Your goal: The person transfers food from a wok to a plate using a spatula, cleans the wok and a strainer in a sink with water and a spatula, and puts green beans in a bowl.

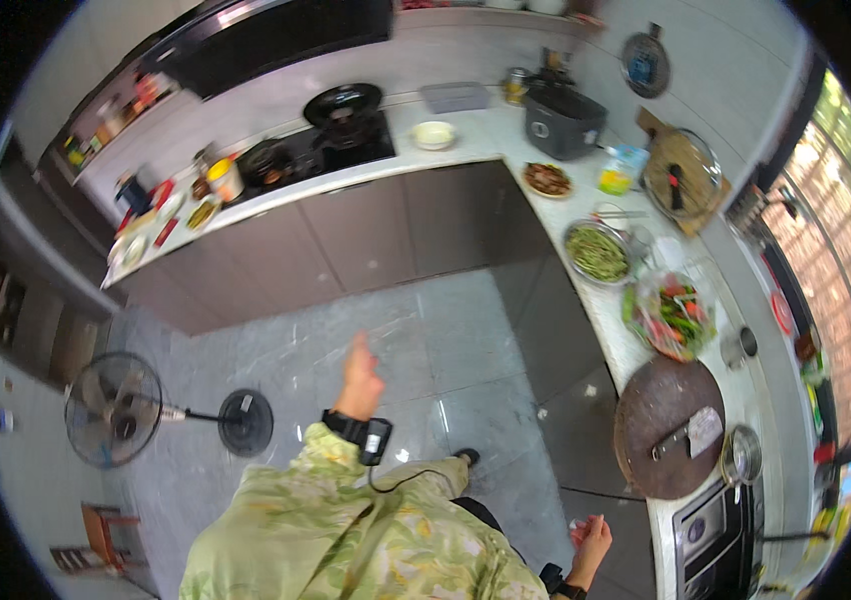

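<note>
My left hand (360,379) is held out over the tiled floor, blurred, with nothing seen in it; how far its fingers are apart is unclear. Low at the right, my right hand (590,541) has curled fingers beside the cabinet fronts; whether it holds something small cannot be told. Nearest to it on the counter is a round wooden chopping board (650,420) with a cleaver (695,435) lying on it. Beyond the board are a plastic bag of vegetables (673,315) and a metal bowl of cut green vegetables (596,253).
A standing fan (114,411) with a round base (245,422) is at the left. The L-shaped counter (485,142) carries a wok (343,105), a cream bowl (433,135), a plate of brown food (547,180) and a metal bowl (740,455). A sink (710,540) is at lower right.
</note>
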Demonstrator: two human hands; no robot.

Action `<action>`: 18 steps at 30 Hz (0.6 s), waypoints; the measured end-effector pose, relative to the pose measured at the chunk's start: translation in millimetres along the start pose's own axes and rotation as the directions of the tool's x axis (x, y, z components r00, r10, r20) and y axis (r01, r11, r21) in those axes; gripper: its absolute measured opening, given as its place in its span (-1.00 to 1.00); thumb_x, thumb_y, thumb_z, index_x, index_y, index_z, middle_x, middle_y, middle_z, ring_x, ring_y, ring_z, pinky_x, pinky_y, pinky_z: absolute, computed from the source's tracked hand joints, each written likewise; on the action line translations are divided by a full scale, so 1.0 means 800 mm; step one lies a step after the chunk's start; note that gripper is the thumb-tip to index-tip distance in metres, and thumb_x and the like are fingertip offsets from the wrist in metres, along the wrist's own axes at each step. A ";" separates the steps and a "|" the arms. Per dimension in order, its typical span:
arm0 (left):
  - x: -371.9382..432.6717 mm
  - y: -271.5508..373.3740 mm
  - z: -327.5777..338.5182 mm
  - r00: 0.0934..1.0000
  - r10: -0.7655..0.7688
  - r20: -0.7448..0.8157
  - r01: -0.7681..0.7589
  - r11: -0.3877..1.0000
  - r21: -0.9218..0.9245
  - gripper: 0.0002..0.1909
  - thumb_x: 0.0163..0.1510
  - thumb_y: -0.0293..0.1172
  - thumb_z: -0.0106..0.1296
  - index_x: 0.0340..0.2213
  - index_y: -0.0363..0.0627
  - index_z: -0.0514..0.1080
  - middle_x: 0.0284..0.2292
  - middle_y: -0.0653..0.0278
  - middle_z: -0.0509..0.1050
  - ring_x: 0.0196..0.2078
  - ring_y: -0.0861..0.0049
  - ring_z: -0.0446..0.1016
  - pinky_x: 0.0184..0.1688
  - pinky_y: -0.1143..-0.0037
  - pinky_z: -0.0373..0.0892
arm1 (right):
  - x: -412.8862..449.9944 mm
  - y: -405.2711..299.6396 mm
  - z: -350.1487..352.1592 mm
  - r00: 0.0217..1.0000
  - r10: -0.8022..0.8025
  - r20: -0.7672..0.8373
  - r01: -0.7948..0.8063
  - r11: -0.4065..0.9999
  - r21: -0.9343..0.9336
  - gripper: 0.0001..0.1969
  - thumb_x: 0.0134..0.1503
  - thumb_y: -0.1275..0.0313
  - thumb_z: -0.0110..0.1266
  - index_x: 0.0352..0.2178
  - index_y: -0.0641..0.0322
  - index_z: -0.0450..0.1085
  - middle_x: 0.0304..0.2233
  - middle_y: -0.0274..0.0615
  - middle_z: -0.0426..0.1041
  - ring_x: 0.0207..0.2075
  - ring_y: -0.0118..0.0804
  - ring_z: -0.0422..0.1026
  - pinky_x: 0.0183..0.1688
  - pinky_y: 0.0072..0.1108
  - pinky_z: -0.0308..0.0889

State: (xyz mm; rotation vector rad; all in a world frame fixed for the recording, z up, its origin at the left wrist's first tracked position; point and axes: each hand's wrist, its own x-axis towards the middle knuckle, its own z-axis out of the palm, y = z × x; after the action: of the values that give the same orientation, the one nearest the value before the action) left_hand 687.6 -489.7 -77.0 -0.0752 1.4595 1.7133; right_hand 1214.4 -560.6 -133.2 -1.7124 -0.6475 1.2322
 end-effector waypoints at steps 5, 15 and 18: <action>-0.047 0.050 -0.209 0.916 0.048 -0.399 -0.134 0.973 -0.189 -0.28 -0.07 0.12 -0.10 0.12 0.30 0.02 0.21 0.43 -0.18 0.20 0.15 -0.12 0.08 -0.09 -0.33 | 0.044 -0.047 0.122 0.947 -0.022 0.322 0.055 0.994 -0.093 -0.70 0.14 0.22 -0.10 -0.42 0.29 0.32 -0.64 -0.25 0.38 -0.69 -0.49 0.33 -0.65 -0.70 0.25; -0.026 0.116 -0.374 0.779 -0.099 -0.619 -0.250 0.856 -0.453 -0.34 -0.06 0.12 -0.16 0.09 0.33 0.07 0.19 0.41 -0.11 0.16 0.15 -0.08 0.10 -0.04 -0.33 | 0.024 -0.083 0.488 0.671 0.005 0.741 0.331 0.893 -0.306 -0.77 0.11 0.36 -0.08 -0.40 0.38 0.36 -0.61 -0.24 0.39 -0.62 -0.50 0.35 -0.54 -0.66 0.33; 0.010 0.167 -0.401 0.786 -0.052 -0.616 -0.290 0.849 -0.441 -0.34 -0.05 0.11 -0.17 0.10 0.30 0.05 0.19 0.40 -0.13 0.18 0.13 -0.11 0.10 -0.04 -0.31 | 0.003 -0.086 0.591 0.635 0.040 0.771 0.348 0.877 -0.332 -0.77 0.09 0.37 -0.07 -0.41 0.41 0.36 -0.61 -0.21 0.40 -0.61 -0.46 0.37 -0.54 -0.64 0.34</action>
State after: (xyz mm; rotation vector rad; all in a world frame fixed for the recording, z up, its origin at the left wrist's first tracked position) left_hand 451.2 -744.1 -78.1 -0.9307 1.4006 2.2907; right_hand 782.9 -355.7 -119.2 -1.3621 -1.6901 1.7767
